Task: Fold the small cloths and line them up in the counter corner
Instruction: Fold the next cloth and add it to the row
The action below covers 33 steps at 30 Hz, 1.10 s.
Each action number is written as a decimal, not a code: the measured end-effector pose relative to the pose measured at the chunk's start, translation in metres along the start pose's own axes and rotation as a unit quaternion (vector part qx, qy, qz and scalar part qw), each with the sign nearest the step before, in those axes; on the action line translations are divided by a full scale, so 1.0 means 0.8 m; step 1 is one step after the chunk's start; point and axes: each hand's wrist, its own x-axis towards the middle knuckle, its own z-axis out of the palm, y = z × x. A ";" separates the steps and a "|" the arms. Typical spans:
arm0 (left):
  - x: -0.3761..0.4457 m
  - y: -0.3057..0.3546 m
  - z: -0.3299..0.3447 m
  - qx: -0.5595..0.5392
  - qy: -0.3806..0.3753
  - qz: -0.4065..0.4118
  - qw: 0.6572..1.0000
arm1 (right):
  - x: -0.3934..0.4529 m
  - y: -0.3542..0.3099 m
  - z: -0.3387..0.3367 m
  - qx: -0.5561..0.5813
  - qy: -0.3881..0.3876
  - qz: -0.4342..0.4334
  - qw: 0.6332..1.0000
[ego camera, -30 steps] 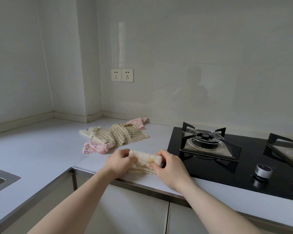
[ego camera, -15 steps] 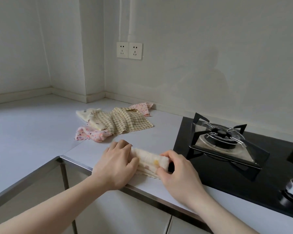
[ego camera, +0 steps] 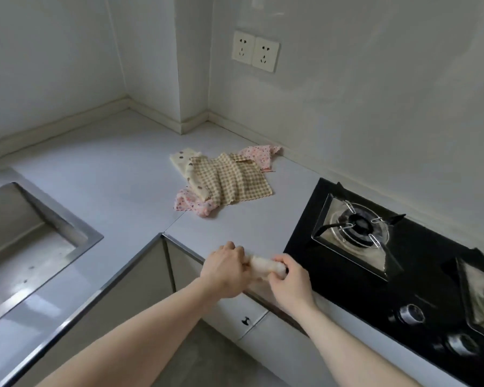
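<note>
- Where the worktop [ego camera: 118, 191] meets its front edge beside the hob [ego camera: 305, 247], a folded cream cloth [ego camera: 266, 267] sits between both hands.
- The left hand [ego camera: 224, 270] grips its left end; the right hand [ego camera: 289, 280] pinches its right end.
- Loose cloths [ego camera: 224, 181] lie heaped towards the back corner, well apart.

Left hand [ego camera: 224, 270] and right hand [ego camera: 289, 280] grip a folded cream cloth [ego camera: 266, 267] at the surface [ego camera: 118, 191] edge, beside the black hob [ego camera: 419, 280].
</note>
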 end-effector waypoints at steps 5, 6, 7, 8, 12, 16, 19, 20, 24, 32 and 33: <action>-0.168 0.016 -0.115 -0.178 0.018 -0.027 0.983 | -0.139 -0.090 -0.072 0.072 -0.058 0.015 0.996; -0.201 0.015 -0.136 -0.191 0.011 -0.011 0.982 | -0.163 -0.102 -0.084 0.082 -0.087 0.014 0.993; -0.230 0.016 -0.152 -0.199 0.005 0.002 0.980 | -0.185 -0.111 -0.094 0.089 -0.111 0.018 0.990; -0.252 0.019 -0.163 -0.211 0.002 0.009 0.977 | -0.202 -0.117 -0.100 0.096 -0.122 0.024 0.988; -0.289 0.038 -0.175 -0.264 0.021 0.010 0.964 | -0.246 -0.134 -0.112 0.126 -0.097 0.038 0.987; -0.279 0.074 -0.184 -0.271 0.000 0.050 0.961 | -0.275 -0.133 -0.151 0.177 -0.034 0.063 0.982; -0.258 0.116 -0.186 -0.257 -0.027 0.100 0.961 | -0.292 -0.118 -0.191 0.201 0.012 0.073 0.977; -0.249 0.135 -0.185 -0.252 -0.035 0.120 0.960 | -0.299 -0.112 -0.207 0.208 0.035 0.079 0.974; -0.217 0.225 -0.176 -0.229 -0.070 0.204 0.949 | -0.330 -0.079 -0.271 0.221 0.114 0.099 0.963; -0.214 0.423 -0.126 -0.215 -0.126 0.279 0.928 | -0.406 0.018 -0.403 0.226 0.239 0.100 0.939; -0.218 0.447 -0.115 -0.214 -0.132 0.286 0.925 | -0.416 0.034 -0.420 0.225 0.251 0.100 0.936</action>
